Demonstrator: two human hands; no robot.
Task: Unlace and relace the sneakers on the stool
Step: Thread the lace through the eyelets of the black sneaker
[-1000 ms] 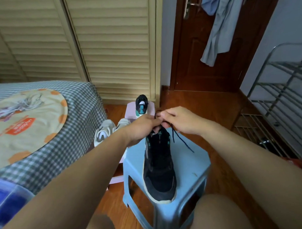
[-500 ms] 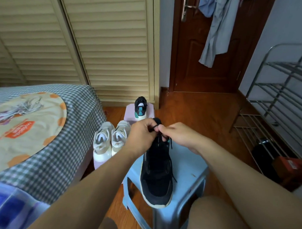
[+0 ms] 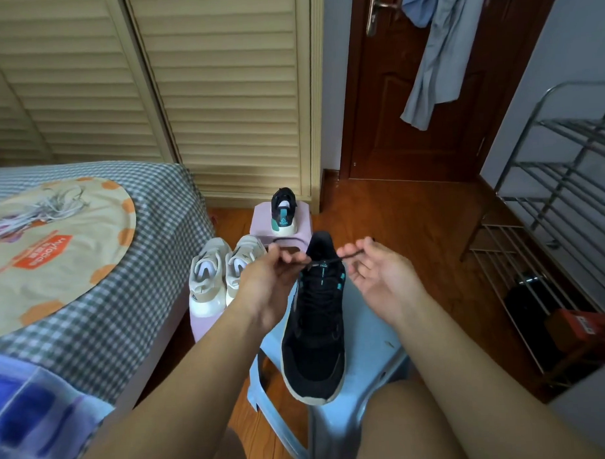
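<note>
Head view: a black sneaker (image 3: 315,332) stands on the light-blue stool (image 3: 367,357), toe toward the person.
Left hand (image 3: 268,282): palm up, fingertips pinching one end of the black lace (image 3: 324,261) left of the tongue.
Right hand (image 3: 378,274): palm up, fingers curled round the other lace end, right of the tongue.
Lace: drawn across between both hands.
Behind: matching black shoe (image 3: 283,212) on a lilac stool (image 3: 294,234); beige pair (image 3: 223,273) beside the bed (image 3: 107,270).

A single wide-angle view looks from the person's head, forward and steeply down. Both forearms reach in from the lower edge toward the blue stool (image 3: 367,361) at lower centre, close below; the door (image 3: 409,88) stands upper right.
</note>
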